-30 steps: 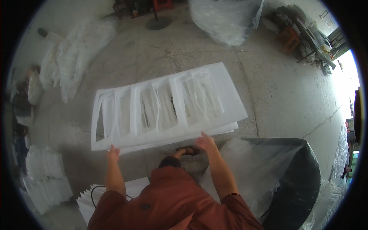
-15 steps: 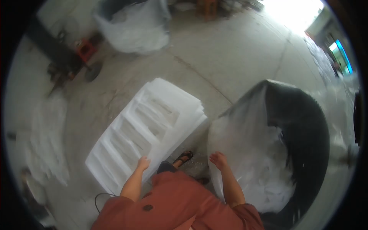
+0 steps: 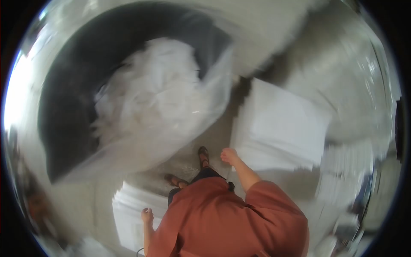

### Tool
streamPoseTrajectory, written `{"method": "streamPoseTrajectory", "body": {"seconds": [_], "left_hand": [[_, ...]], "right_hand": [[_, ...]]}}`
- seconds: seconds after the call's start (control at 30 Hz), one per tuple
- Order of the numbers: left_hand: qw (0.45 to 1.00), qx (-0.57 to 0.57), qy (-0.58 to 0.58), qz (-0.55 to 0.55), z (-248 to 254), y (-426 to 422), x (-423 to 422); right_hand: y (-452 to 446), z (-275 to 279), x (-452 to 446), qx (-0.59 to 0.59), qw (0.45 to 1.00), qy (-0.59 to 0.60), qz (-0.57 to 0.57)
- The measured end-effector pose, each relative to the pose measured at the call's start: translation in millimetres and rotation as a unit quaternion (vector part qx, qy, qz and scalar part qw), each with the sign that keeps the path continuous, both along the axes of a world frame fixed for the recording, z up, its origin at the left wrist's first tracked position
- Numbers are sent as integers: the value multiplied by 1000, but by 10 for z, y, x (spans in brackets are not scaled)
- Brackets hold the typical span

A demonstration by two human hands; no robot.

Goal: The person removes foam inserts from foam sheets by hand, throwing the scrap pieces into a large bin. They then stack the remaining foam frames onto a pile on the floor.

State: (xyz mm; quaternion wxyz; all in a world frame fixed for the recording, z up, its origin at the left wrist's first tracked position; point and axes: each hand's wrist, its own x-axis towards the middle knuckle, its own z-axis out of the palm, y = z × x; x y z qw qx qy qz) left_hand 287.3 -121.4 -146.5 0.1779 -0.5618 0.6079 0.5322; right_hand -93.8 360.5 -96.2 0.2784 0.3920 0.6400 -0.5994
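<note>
Right hand [image 3: 230, 156] is at the near left edge of the right stack [image 3: 287, 124] of white sheets, fingers folded in; can't tell if it touches the sheets or grips anything. Left hand [image 3: 147, 215] is low on the near left, fingers curled, over or beside the left stack [image 3: 130, 214], also white sheets; can't tell if it holds anything or how tight the grip is. Right stack sits right of the feet, its edges uneven and fanned on the left side. Big dark container [image 3: 64, 103] takes up the far left, with a clear liner [image 3: 184, 139] draped over its near and right rim and a heap of white scraps [image 3: 150, 81] inside. Sandals [image 3: 204, 157] are on the grey floor [image 3: 182, 163] between container and body. More layered white material [image 3: 346, 171] at right, past the right stack; pale sheeting [image 3: 351, 81] at far right, blurred. Top [image 3: 218, 218] is rust-red
</note>
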Motion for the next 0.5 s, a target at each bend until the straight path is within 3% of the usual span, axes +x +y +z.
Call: {"method": "streamPoseTrajectory", "body": {"seconds": [0.07,0.2,0.33,0.43,0.5], "left_hand": [[999,4,10,-52,307,-54,-486],[992,-3,26,-125,558,60,-1518],[954,-45,106,-275,745,373,-2790],[864,-161,167,-447,801,615,-3582],[814,-194,209,-506,1354,1104,-4045]], "right_hand": [[717,-385,358,-88,979,-45,-179],[1539,-409,979,-122,907,51,-400],[2064,-601,803,-173,833,126,-510],[2341,-653,369,-185,809,183,-528],[2497,-696,-3,-146,814,194,-528]]}}
